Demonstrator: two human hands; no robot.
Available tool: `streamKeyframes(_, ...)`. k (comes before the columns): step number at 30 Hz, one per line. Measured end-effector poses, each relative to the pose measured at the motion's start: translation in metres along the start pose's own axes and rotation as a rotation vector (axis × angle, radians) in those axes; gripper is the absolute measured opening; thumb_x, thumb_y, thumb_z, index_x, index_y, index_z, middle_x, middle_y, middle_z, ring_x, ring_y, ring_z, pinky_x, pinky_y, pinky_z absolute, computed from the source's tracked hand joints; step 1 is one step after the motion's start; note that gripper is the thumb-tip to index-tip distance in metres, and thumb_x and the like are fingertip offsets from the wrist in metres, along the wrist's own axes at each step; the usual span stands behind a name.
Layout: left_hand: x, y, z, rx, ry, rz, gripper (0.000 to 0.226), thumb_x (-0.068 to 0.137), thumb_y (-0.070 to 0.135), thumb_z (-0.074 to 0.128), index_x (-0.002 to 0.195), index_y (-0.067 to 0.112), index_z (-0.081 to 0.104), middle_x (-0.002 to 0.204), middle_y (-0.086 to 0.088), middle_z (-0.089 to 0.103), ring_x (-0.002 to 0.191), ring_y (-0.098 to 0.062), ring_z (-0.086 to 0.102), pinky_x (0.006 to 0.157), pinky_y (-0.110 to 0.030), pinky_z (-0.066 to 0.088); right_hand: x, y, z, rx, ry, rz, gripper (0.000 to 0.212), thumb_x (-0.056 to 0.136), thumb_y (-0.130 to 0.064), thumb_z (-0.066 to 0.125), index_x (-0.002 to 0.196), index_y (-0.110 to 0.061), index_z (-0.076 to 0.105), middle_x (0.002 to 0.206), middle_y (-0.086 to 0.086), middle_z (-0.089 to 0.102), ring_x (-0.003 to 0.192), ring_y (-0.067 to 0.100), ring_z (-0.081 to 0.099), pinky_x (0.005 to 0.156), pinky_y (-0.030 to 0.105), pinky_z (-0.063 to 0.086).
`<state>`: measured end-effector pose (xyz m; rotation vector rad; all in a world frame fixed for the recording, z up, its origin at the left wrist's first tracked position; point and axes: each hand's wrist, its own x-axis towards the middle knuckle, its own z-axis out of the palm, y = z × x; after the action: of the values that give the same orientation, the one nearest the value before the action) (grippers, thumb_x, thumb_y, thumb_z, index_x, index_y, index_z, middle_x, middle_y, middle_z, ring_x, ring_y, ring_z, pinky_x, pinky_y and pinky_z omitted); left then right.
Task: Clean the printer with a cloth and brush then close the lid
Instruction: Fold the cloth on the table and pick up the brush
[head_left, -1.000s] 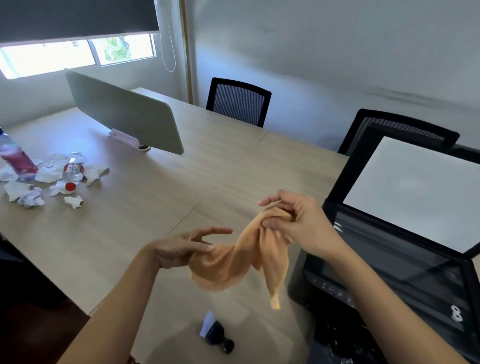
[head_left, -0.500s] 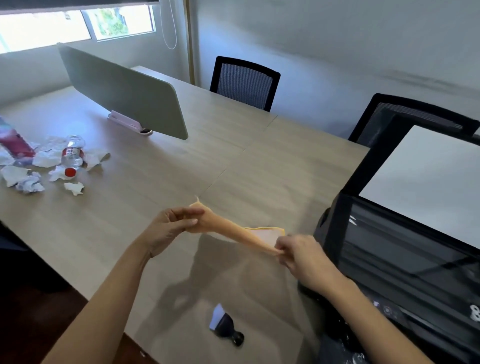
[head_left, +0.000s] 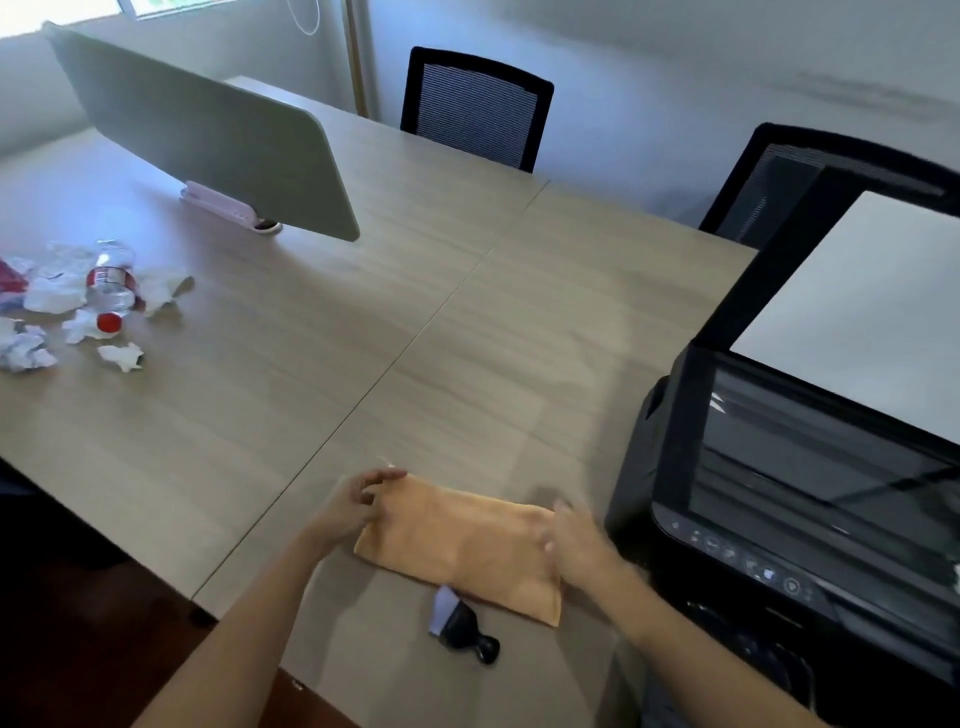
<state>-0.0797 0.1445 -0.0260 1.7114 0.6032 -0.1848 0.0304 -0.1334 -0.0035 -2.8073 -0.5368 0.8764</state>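
Note:
An orange cloth (head_left: 462, 545) lies folded flat on the wooden table (head_left: 363, 322), just left of the black printer (head_left: 779, 545). My left hand (head_left: 353, 506) rests at the cloth's left end with its fingers apart. My right hand (head_left: 579, 540), blurred, lies spread over the cloth's right end beside the printer. The printer lid (head_left: 862, 312) stands raised, showing its white underside above the dark scanner glass (head_left: 810, 467). A small brush (head_left: 462, 626) with a black handle and pale bristles lies on the table just in front of the cloth.
A grey-green divider panel (head_left: 208, 130) stands on the table at the back left. Crumpled tissues (head_left: 52, 296) and a water bottle (head_left: 110, 286) with a red cap lie at the far left. Two black chairs (head_left: 475, 106) stand behind the table. The table's near edge runs just below the brush.
The cloth was held up and stretched between both hands; now it lies folded flat on the table. Both hands came down with it and their fingers have loosened.

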Motion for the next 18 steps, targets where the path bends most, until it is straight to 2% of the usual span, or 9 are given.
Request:
streamKeyframes(4,0.005,-0.001,0.014,0.106,0.037,0.081,0.067,0.067,-0.024,0.04,0.123,0.006,0.058,0.112,-0.009,0.062,0.11,-0.021,0.057,0.076,-0.001,0.047,-0.008,0.006,0.035,0.164,0.019,0.275,0.052,0.087,-0.034,0.059,0.126,-0.004,0.044,0.13,0.015,0.054,0.118,0.032,0.054,0.094,0.036,0.043)
streamKeyframes(6,0.004,0.002,0.02,0.122,0.08,0.111,0.067,0.069,-0.026,0.039,0.124,0.006,0.058,0.114,-0.01,0.064,0.113,-0.013,0.058,0.08,0.002,0.044,-0.013,0.008,0.045,0.222,0.092,0.353,0.052,0.09,-0.038,0.056,0.124,-0.001,0.041,0.128,0.018,0.055,0.117,0.034,0.055,0.092,0.037,0.044)
streamKeyframes(8,0.004,0.007,0.022,0.106,0.132,0.135,0.063,0.069,-0.021,0.039,0.121,0.01,0.06,0.093,-0.013,0.072,0.086,0.014,0.061,0.069,0.003,0.042,-0.016,0.009,0.052,0.225,0.151,0.365,0.049,0.09,-0.037,0.058,0.121,-0.002,0.042,0.125,0.018,0.057,0.114,0.033,0.057,0.09,0.037,0.045)
streamKeyframes(9,0.006,0.009,0.021,0.081,0.143,0.135,0.062,0.07,-0.019,0.039,0.119,0.012,0.061,0.075,-0.013,0.069,0.067,0.018,0.058,0.062,0.001,0.04,-0.016,0.01,0.054,0.229,0.172,0.367,0.048,0.089,-0.035,0.06,0.121,-0.003,0.044,0.124,0.016,0.058,0.114,0.031,0.057,0.09,0.035,0.045)
streamKeyframes(10,0.008,0.012,0.02,0.052,0.136,0.131,0.059,0.07,-0.014,0.039,0.113,0.018,0.064,0.067,-0.006,0.064,0.057,0.015,0.055,0.058,-0.002,0.038,-0.017,0.01,0.056,0.239,0.175,0.372,0.046,0.088,-0.033,0.062,0.121,-0.004,0.047,0.124,0.015,0.059,0.114,0.03,0.058,0.09,0.034,0.045)
streamKeyframes(12,0.014,0.014,0.018,0.038,0.126,0.111,0.062,0.063,-0.002,0.038,0.106,0.034,0.066,0.082,-0.001,0.066,0.062,0.006,0.054,0.062,-0.012,0.04,-0.017,0.012,0.056,0.263,0.168,0.392,0.038,0.087,-0.03,0.064,0.115,-0.006,0.055,0.12,0.013,0.062,0.111,0.029,0.059,0.088,0.032,0.045)
streamKeyframes(15,0.015,0.017,0.021,0.113,0.055,0.076,0.065,0.073,-0.016,0.036,0.122,0.02,0.059,0.121,-0.027,0.062,0.071,0.005,0.062,0.06,-0.011,0.045,-0.019,0.012,0.055,0.293,0.16,0.437,0.026,0.089,-0.025,0.06,0.108,-0.007,0.063,0.114,0.011,0.066,0.106,0.028,0.062,0.08,0.03,0.047)
streamKeyframes(16,0.014,0.017,0.023,0.182,0.037,0.067,0.065,0.077,-0.021,0.035,0.131,0.011,0.054,0.128,-0.035,0.054,0.086,-0.003,0.067,0.066,-0.016,0.048,-0.02,0.012,0.056,0.324,0.163,0.449,0.025,0.09,-0.024,0.057,0.107,-0.007,0.064,0.113,0.011,0.067,0.105,0.029,0.063,0.077,0.03,0.047)
streamKeyframes(18,0.014,0.018,0.027,0.31,0.062,0.051,0.066,0.081,-0.021,0.039,0.14,0.009,0.045,0.131,-0.038,0.046,0.118,-0.034,0.056,0.077,-0.026,0.042,-0.023,0.011,0.058,0.423,0.181,0.461,0.024,0.09,-0.023,0.053,0.105,-0.009,0.063,0.112,0.012,0.067,0.104,0.03,0.063,0.074,0.03,0.045)
